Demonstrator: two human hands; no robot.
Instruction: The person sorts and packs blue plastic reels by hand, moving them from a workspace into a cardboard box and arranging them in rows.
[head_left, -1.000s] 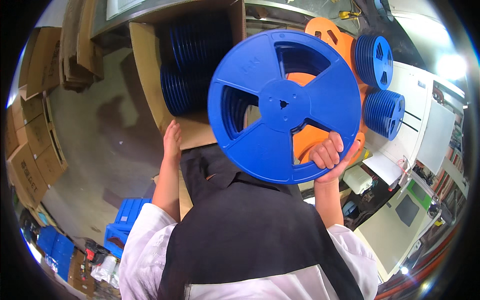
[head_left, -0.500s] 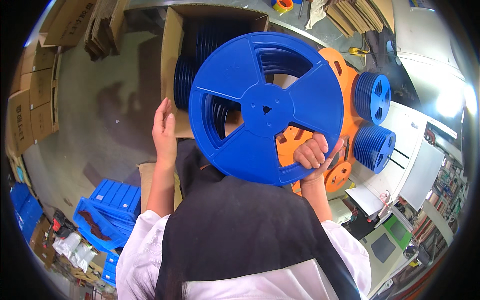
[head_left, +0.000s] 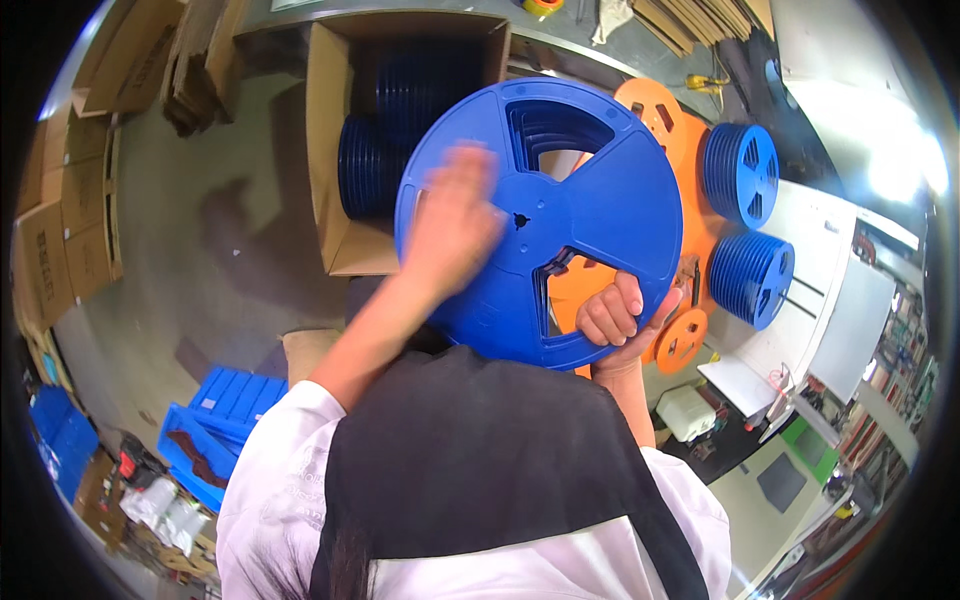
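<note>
A stack of large blue plastic reels point(head_left: 610, 205) faces me in front of my chest, with a small hole at its hub and wide cut-out windows. Several layered rims show through the upper window. My right hand point(head_left: 620, 315) is closed round the lower right rim, its fingers through the lower window and its thumb outside. Over the left part of the front reel lies my left hand point(head_left: 455, 225), covering the left window. Its fingers are smeared by motion, so I cannot tell whether they touch the reel or how they are bent.
Behind the reels stands an open cardboard box point(head_left: 330, 150) with more dark blue reels point(head_left: 372, 165) inside. To the right are an orange rack point(head_left: 700, 270) and two blue reel stacks point(head_left: 750, 280) on a white machine. Blue plastic crates point(head_left: 235, 400) sit at lower left, cartons point(head_left: 45, 250) at far left.
My left hand has swung right and up from beside the stack to over its left face. My right hand keeps its hold, and the stack has turned slightly.
</note>
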